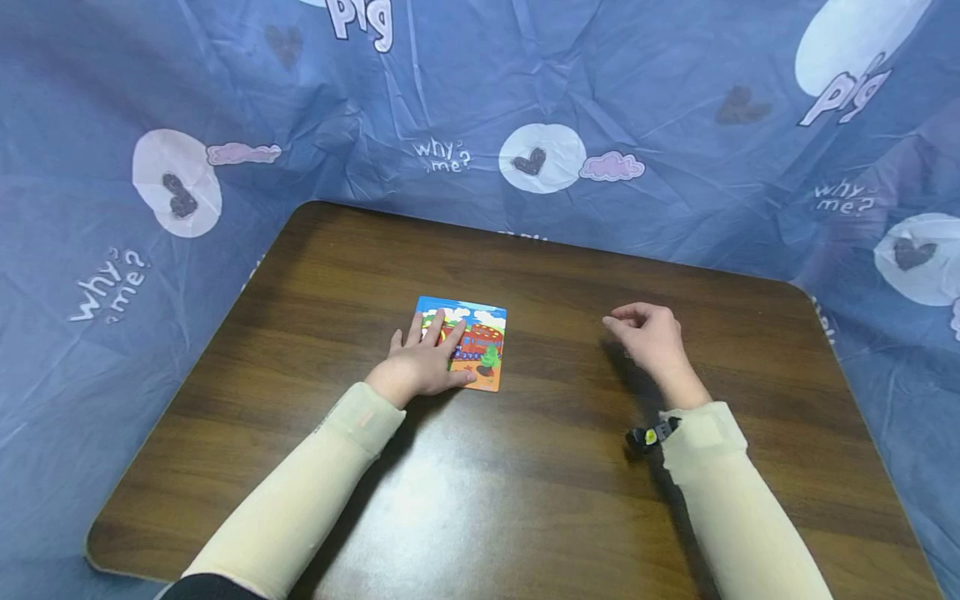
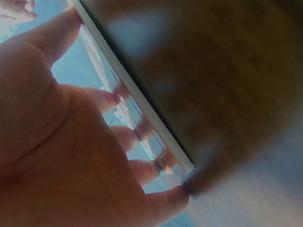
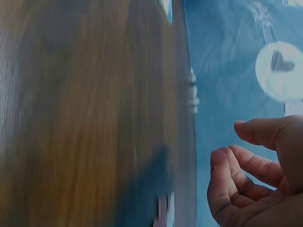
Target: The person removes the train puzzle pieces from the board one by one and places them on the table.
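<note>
A: What is at the centre?

B: A square board (image 1: 491, 323) with a bright picture: blue sky, white clouds, a red vehicle, a green tree on orange ground. It lies flat on the table (image 1: 540, 483), toward the far side and a little left of the table's middle.

A: What touches it?

B: The left hand (image 1: 423, 368). It lies palm down, fingers spread wide and nearly straight. The three middle fingers rest on the picture; the thumb reaches the near side, and the little finger lies past the left edge. Nothing is gripped.

A: Why so wide?

B: My guess is that it steadies the board: a wide spread shares the pressure and would stop a flat, glossy thing from sliding or turning.

A: And the other hand?

B: The right hand (image 1: 651, 337) is well apart from the board, to its right, raised above the table. Its fingers curl loosely, with a gap between thumb and forefinger in the right wrist view, and nothing shows in them. It looks idle, perhaps because one hand is enough to hold the board.

A: What lies further out?

B: Pale sleeves (image 1: 300, 500), a dark device (image 1: 652, 435) at the right wrist, and blue printed cloth (image 1: 660, 75) hanging behind.
</note>
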`<state>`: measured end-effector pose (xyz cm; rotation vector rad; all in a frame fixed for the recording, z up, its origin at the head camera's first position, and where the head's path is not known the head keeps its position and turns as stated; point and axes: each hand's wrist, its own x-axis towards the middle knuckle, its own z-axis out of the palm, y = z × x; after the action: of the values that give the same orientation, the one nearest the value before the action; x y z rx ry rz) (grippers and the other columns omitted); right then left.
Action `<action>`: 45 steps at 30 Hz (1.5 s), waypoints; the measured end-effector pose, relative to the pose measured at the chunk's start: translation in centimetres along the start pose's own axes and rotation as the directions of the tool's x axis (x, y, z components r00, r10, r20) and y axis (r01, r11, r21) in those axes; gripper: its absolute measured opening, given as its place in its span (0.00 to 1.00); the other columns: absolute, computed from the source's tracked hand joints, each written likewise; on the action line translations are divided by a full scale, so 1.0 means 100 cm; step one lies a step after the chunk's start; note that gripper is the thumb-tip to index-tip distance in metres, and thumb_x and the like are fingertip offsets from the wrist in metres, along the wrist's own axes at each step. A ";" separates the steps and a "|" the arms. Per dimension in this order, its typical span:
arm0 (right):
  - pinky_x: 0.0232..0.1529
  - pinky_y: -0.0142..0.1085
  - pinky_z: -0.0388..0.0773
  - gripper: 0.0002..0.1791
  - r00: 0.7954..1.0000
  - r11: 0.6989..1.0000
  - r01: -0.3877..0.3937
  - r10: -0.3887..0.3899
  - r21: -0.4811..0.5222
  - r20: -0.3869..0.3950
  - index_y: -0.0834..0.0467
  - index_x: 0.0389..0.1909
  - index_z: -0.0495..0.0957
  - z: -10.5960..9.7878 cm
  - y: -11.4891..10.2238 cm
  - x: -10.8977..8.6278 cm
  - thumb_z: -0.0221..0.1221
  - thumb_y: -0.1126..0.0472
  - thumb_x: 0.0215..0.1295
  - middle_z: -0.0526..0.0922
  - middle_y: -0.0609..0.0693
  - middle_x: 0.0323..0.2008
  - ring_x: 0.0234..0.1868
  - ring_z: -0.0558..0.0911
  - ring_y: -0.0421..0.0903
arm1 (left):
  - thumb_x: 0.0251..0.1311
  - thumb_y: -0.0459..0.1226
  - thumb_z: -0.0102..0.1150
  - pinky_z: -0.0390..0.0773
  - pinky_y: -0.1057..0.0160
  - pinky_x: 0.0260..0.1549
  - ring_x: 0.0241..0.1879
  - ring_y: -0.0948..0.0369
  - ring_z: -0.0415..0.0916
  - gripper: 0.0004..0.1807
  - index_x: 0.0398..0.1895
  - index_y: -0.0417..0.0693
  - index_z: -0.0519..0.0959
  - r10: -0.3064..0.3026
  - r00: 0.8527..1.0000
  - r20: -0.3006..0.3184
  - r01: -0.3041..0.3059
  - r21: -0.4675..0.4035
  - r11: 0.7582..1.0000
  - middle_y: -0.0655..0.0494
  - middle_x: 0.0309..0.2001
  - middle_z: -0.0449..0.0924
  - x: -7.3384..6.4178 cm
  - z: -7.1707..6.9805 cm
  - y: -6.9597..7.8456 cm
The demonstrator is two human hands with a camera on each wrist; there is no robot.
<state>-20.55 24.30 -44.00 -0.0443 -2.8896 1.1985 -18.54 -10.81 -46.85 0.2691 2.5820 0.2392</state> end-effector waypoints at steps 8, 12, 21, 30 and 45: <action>0.36 0.42 0.78 0.17 0.994 0.997 0.073 -0.075 0.030 0.080 0.64 0.49 0.85 0.040 -0.029 0.004 0.67 0.55 0.68 0.87 0.55 0.37 0.35 0.84 0.49 | 0.65 0.71 0.47 0.33 0.34 0.69 0.77 0.42 0.19 0.52 0.83 0.67 0.36 0.007 1.000 -0.009 -0.007 0.004 1.000 0.52 0.81 0.21 0.004 0.003 -0.001; 0.38 0.42 0.78 0.17 0.989 0.994 0.091 -0.096 0.054 0.115 0.65 0.48 0.85 0.059 -0.046 0.005 0.69 0.56 0.66 0.86 0.53 0.36 0.37 0.83 0.49 | 0.65 0.71 0.47 0.33 0.34 0.69 0.77 0.42 0.20 0.52 0.84 0.66 0.36 0.008 1.000 -0.011 -0.008 0.005 1.000 0.51 0.81 0.22 0.001 0.001 0.000; 0.43 0.44 0.79 0.16 0.974 0.991 0.118 -0.128 0.063 0.186 0.65 0.48 0.85 0.095 -0.071 0.008 0.70 0.58 0.65 0.84 0.53 0.36 0.38 0.82 0.48 | 0.66 0.70 0.46 0.35 0.33 0.69 0.77 0.41 0.22 0.52 0.84 0.63 0.39 0.016 1.000 -0.018 -0.016 0.002 1.000 0.48 0.82 0.25 -0.011 -0.007 0.004; 0.42 0.42 0.78 0.16 0.962 0.988 0.157 -0.156 0.016 0.225 0.65 0.45 0.85 0.121 -0.088 0.014 0.72 0.58 0.62 0.84 0.52 0.36 0.38 0.81 0.47 | 0.68 0.69 0.45 0.42 0.35 0.70 0.77 0.39 0.24 0.51 0.84 0.61 0.39 0.052 0.997 -0.053 -0.053 -0.020 0.998 0.44 0.82 0.28 -0.013 -0.013 -0.006; 0.54 0.45 0.76 0.28 0.945 0.972 0.186 -0.137 -0.144 0.298 0.65 0.55 0.82 0.147 -0.109 0.021 0.73 0.49 0.61 0.79 0.56 0.48 0.51 0.77 0.51 | 0.66 0.71 0.44 0.37 0.34 0.69 0.76 0.39 0.18 0.53 0.83 0.61 0.33 -0.043 0.999 -0.020 0.043 -0.038 0.998 0.48 0.80 0.18 0.014 -0.007 -0.030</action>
<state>-23.21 6.28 -46.67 0.3915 -3.1579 1.0019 -20.53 -13.48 -47.60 0.1979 2.5975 0.2764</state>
